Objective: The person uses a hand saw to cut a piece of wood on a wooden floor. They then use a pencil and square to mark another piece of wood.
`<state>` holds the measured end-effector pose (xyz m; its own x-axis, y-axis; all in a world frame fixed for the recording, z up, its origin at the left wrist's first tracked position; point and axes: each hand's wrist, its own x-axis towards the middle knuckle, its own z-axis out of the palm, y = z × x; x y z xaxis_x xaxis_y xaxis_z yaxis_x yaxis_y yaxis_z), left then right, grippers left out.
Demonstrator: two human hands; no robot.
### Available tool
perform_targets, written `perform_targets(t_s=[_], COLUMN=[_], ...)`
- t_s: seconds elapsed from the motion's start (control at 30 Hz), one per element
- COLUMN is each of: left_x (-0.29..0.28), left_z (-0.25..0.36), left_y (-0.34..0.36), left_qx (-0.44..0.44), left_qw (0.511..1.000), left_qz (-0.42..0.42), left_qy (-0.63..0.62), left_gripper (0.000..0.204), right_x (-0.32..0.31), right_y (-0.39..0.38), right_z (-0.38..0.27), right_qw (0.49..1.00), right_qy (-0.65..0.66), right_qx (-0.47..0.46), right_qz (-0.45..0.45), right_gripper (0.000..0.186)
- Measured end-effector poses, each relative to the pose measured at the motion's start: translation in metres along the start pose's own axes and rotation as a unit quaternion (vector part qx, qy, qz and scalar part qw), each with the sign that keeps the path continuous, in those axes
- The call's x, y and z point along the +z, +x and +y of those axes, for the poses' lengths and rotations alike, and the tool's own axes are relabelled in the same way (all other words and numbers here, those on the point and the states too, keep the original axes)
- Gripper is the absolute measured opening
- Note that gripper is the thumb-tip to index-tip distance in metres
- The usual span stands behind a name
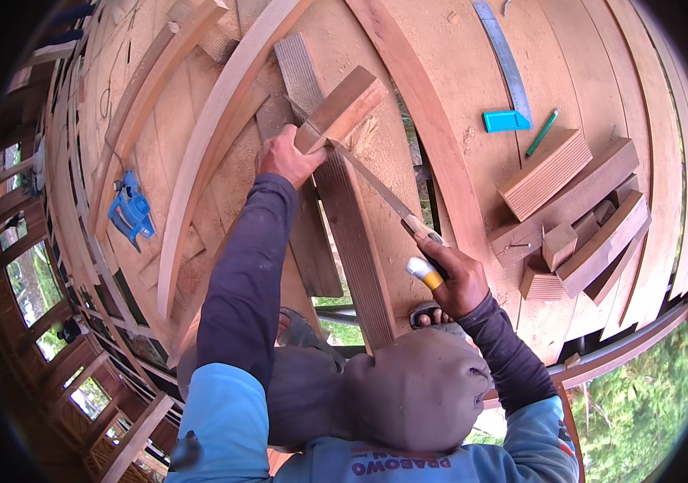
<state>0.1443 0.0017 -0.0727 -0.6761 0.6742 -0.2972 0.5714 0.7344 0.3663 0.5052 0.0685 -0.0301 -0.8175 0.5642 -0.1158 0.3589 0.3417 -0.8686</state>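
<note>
My left hand (286, 158) grips the near end of a short reddish-brown wooden block (353, 103), which lies across a long grooved beam (352, 233). In my right hand (460, 278) is the handle of a handsaw, its fingers wrapped round the dark grip. The saw's narrow blade (376, 183) runs up and left from the handle to the block, and its tip shows past the block's far side. A yellow and white handle end (424, 274) sticks out beside my right fist. Sawdust (364, 133) lies by the block.
Curved wooden pieces (199, 169) (432, 121) lie at both sides of the beam. At left is a blue power tool (130, 211). To the right are a try square (509, 119), a green pencil (543, 133) and several offcuts (545, 175). Gaps open between some boards.
</note>
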Motion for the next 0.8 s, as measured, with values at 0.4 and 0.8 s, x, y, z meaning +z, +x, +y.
perform_targets(t_s=[0.4,0.8], left_x=[-0.003,0.016], left_z=[0.005,0.023], left_y=[0.011,-0.002], left_qx=[-0.040,0.001], left_qw=[0.996,0.998], left_qz=[-0.003,0.050], left_qy=[0.078,0.045], left_gripper=[0.078,0.058], right_x=[0.007,0.041], right_y=[0.017,0.102], right_z=[0.014,0.014], right_qw=[0.998,0.997], right_qy=[0.057,0.051], right_qx=[0.007,-0.051], right_qz=[0.012,0.021], right_gripper=[0.046,0.046])
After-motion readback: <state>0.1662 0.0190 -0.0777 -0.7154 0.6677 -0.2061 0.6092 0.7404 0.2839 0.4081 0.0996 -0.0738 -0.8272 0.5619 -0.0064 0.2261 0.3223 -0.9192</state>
